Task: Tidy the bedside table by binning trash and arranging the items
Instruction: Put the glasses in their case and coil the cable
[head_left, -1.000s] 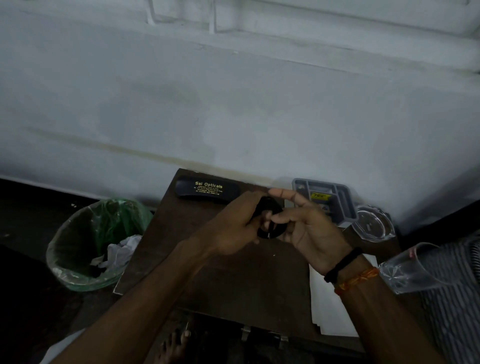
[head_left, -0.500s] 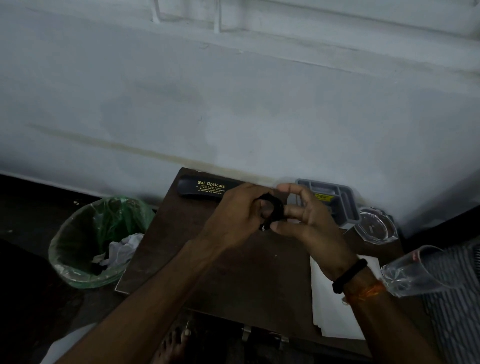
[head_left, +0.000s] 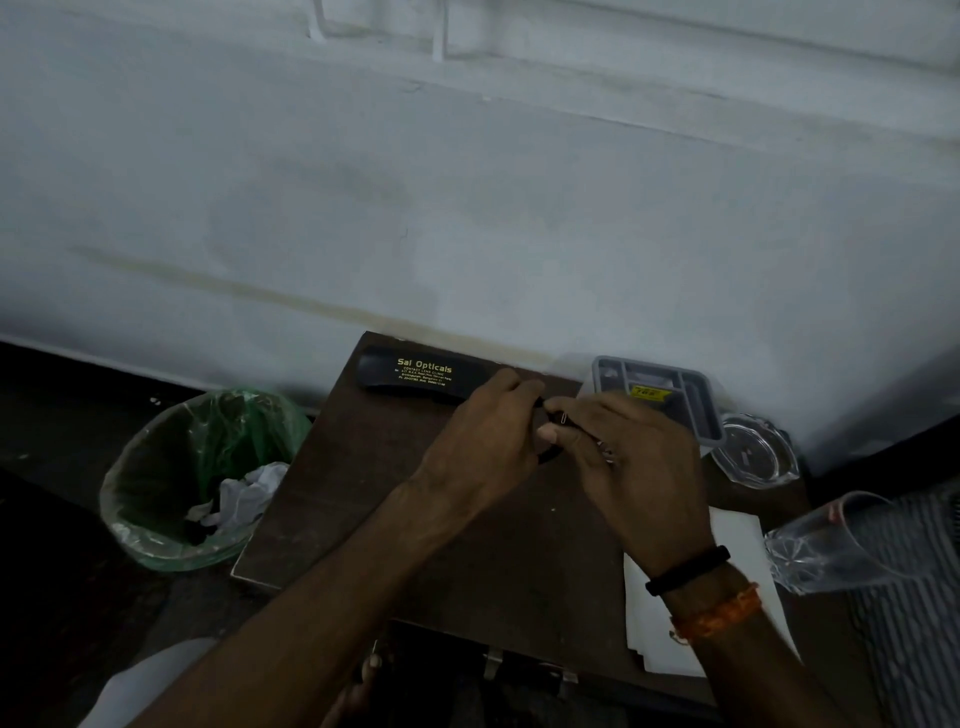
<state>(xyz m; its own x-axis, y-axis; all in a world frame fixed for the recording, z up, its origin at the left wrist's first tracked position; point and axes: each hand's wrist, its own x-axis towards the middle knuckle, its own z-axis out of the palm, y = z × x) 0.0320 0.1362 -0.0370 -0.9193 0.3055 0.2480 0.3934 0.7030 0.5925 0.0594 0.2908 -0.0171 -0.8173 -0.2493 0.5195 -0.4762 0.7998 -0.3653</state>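
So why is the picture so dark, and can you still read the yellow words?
Head view: the room light is dim, so the brown wooden table looks murky; the gold lettering on the black spectacle case stays readable; the clear drinking glass shows pale glints; straight edges bow from the wide lens.

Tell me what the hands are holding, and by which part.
Both the left hand and the right hand grip a small black ring-shaped thing by its edges, above the table. What it is cannot be told.
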